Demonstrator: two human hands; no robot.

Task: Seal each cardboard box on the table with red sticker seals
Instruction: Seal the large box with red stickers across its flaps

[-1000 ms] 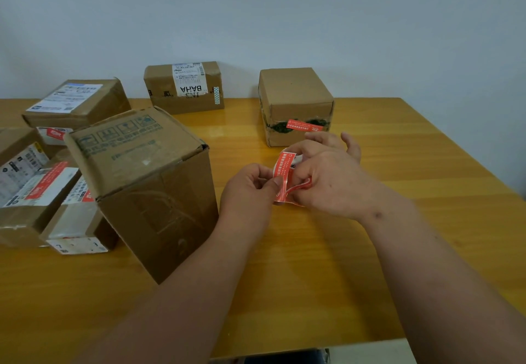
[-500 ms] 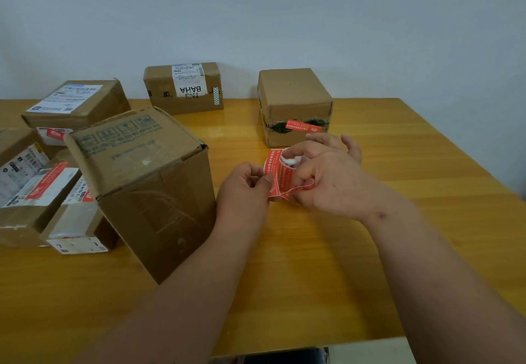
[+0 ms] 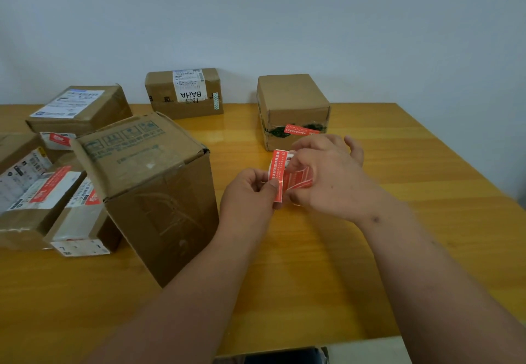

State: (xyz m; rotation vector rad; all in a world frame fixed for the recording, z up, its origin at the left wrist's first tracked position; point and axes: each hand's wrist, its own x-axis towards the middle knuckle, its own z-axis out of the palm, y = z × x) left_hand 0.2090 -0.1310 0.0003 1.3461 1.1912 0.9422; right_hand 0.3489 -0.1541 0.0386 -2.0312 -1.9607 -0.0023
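Observation:
My right hand (image 3: 327, 178) holds a small roll of red sticker seals (image 3: 299, 177) above the table's middle. My left hand (image 3: 250, 192) pinches the free end of one red sticker (image 3: 277, 175) that stands upright off the roll. A big tilted cardboard box (image 3: 148, 181) stands just left of my hands, with no red seal visible on it. Behind my hands sits a cube-shaped box (image 3: 293, 98) with a red seal (image 3: 301, 130) across its front seam.
A labelled box (image 3: 185, 93) stands at the back by the wall. Several smaller boxes (image 3: 42, 192) with white labels and red seals are piled at the left. The wooden table (image 3: 398, 164) ends at the right and near edges.
My left hand has drawn the red sticker further off the roll and slightly left. The right hand has barely moved with the roll.

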